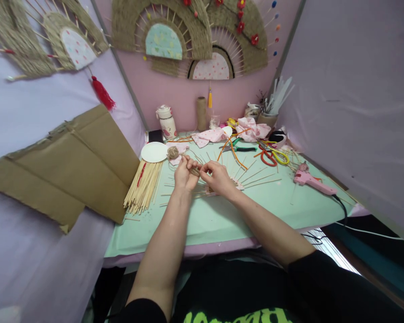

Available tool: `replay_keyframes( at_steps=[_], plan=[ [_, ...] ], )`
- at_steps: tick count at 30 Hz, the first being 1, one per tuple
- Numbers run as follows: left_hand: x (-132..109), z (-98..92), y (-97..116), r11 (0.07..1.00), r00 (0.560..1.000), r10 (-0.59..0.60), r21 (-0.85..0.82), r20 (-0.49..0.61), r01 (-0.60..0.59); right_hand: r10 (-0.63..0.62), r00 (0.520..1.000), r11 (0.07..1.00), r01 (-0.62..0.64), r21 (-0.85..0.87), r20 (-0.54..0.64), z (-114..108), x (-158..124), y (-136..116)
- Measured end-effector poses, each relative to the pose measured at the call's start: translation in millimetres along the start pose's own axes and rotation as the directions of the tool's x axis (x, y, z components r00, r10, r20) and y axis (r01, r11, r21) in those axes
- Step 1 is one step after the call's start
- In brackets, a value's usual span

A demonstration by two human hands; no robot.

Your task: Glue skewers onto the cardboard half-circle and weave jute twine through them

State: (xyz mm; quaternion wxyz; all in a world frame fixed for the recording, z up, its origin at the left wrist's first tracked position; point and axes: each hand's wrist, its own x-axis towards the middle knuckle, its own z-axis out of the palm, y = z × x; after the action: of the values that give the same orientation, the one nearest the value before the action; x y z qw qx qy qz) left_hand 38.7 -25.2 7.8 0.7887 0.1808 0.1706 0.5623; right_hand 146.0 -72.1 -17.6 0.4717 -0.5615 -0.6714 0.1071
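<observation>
Near the middle of the table, my left hand (186,174) is closed around a small bundle of brown twine (194,171). My right hand (217,177) meets it from the right, thumb and fingers pinched on the twine. A ball of twine (173,153) lies just beyond my left hand, with loose strands running from it. Under and behind my hands rests a fan frame of thin sticks (261,180) spread out like rays. Its patterned centre is partly hidden by my right hand and wrist.
Bamboo sticks (144,188) lie in a pile at left beside a leaning cardboard sheet (63,170). Pliers (244,148), scissors (272,155) and a pink glue gun (313,181) with a cord lie right. A white bottle (166,122) stands behind; finished fans (163,41) hang on the wall.
</observation>
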Motion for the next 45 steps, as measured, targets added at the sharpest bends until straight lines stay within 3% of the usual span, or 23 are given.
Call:
replay_keyframes(
  at_steps=[7, 15, 21, 27, 33, 40, 43, 45],
  plan=[
    [-1.3, 0.7, 7.7, 0.999, 1.0, -0.016, -0.042, -0.017, 0.015, -0.043, 0.999, 0.993, 0.046, 0.11, -0.028, -5.1, -0.6, -0.3],
    [-1.6, 2.6, 3.3, 0.995, 0.995, 0.092, -0.038, -0.023, -0.093, -0.157, 0.982, 0.968, 0.175, 0.181, -0.108, -3.7, -2.7, -4.5],
    [-4.4, 5.6, -1.1, 0.997, 0.996, 0.077, -0.026, -0.043, -0.078, -0.115, 0.988, 0.954, 0.138, 0.266, -0.101, 6.6, -3.4, -9.3],
    [-2.3, 3.7, -2.8, 0.997, 0.996, 0.078, 0.01, -0.049, -0.078, -0.217, 0.967, 0.96, 0.236, 0.153, -0.132, 5.3, -4.8, -3.7],
    [-1.6, 6.9, -4.8, 0.998, 0.997, 0.062, 0.017, -0.051, -0.061, -0.242, 0.959, 0.967, 0.251, 0.048, -0.146, -0.2, -7.1, 0.6],
    [-2.1, 2.4, -0.3, 0.999, 1.0, 0.015, -0.048, -0.003, -0.015, -0.304, 0.95, 0.949, 0.309, 0.069, -0.078, 2.7, -10.2, 8.5],
    [-0.5, 0.3, 4.6, 0.999, 0.999, 0.013, -0.045, -0.032, -0.015, -0.283, 0.951, 0.951, 0.295, 0.095, -0.121, -10.1, -12.1, -8.6],
    [1.1, -1.3, 8.1, 0.999, 0.998, 0.02, -0.043, -0.059, -0.022, -0.279, 0.951, 0.943, 0.297, 0.148, -0.134, -28.2, -18.3, -37.6]
  ],
)
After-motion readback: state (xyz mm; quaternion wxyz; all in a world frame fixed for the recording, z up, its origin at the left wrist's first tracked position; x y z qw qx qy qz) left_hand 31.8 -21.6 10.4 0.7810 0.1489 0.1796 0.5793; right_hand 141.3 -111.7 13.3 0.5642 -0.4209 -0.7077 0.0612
